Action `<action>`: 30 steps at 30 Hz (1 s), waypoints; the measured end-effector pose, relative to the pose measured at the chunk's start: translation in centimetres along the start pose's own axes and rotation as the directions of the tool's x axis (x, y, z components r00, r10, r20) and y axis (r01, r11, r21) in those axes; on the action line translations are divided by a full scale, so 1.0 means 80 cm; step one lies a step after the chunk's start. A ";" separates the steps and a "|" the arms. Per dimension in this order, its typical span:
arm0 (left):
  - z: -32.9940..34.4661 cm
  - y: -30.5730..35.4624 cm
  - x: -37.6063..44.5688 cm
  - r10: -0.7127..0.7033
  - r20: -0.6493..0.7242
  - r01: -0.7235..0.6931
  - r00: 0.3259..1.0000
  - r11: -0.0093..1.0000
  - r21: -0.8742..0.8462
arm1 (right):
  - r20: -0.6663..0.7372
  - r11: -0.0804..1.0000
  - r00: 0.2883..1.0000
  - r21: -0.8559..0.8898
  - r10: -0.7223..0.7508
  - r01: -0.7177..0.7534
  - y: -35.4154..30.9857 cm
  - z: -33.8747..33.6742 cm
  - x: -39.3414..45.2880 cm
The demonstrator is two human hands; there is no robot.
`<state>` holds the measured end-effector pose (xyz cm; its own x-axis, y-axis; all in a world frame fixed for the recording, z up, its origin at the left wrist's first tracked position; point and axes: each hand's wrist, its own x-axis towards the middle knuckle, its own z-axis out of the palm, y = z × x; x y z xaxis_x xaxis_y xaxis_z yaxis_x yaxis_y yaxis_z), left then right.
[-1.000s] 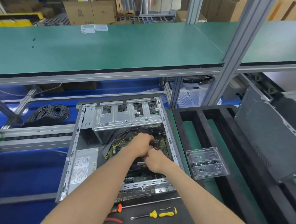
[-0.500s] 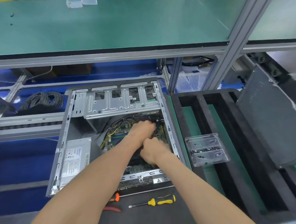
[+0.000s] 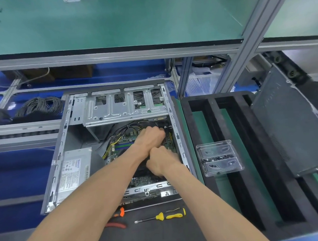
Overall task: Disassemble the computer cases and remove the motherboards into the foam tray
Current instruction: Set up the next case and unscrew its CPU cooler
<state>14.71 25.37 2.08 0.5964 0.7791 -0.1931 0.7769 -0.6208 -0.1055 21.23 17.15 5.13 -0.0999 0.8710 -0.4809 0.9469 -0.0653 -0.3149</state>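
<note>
An open grey computer case (image 3: 63, 145) lies on its side in front of me. Its green motherboard (image 3: 122, 146) shows in the floor of the case. My left hand (image 3: 150, 137) is inside, fingers curled over the black cables at the board's far right corner. Just nearer me, my right hand (image 3: 160, 161) touches the left wrist, its fingers curled down onto a dark part of the board; what it holds is hidden. The black foam tray (image 3: 249, 152) with long slots lies right of the case.
A silver drive cage (image 3: 124, 107) spans the case's far end and a power supply (image 3: 73, 168) fills its left side. A clear screw box (image 3: 219, 157) sits on the foam tray, a grey side panel (image 3: 293, 130) leans at right. A yellow screwdriver (image 3: 165, 215) and red pliers (image 3: 116, 223) lie near me.
My view has tilted down and drawn closer to the case. Both hands stay in the same spot over the board, the left one reaching slightly farther toward the back right.
</note>
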 end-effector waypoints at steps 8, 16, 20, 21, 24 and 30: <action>-0.009 -0.020 -0.009 -0.123 -0.016 0.112 0.992 0.947 -0.302 | -0.064 1.000 0.998 -0.016 -0.014 0.013 0.002 0.000 0.000; -0.032 -0.049 -0.051 -0.175 0.024 0.143 0.984 0.711 -0.689 | -0.099 1.000 0.995 -0.011 -0.027 0.027 0.003 -0.002 -0.006; -0.044 -0.061 -0.080 -0.256 0.035 0.194 0.966 0.628 -0.754 | -0.178 0.996 0.980 -0.024 -0.087 0.084 0.001 -0.005 -0.014; -0.047 -0.063 -0.087 -0.263 0.040 0.199 0.964 0.614 -0.764 | -0.190 0.995 0.977 -0.029 -0.097 0.093 0.001 -0.005 -0.016; -0.055 -0.066 -0.102 -0.271 0.062 0.217 0.961 0.590 -0.777 | -0.216 0.995 0.971 -0.032 -0.101 0.097 -0.002 -0.008 -0.021; -0.061 -0.062 -0.122 -0.390 0.156 0.396 0.907 0.670 -0.628 | -0.267 0.997 0.961 -0.002 -0.070 0.072 -0.003 -0.009 -0.033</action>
<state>6.02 21.31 9.21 0.2063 0.9356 -0.2864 0.8836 -0.0525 0.4652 21.45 15.24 7.04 -0.0804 0.9717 -0.2221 0.9381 -0.0015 -0.3465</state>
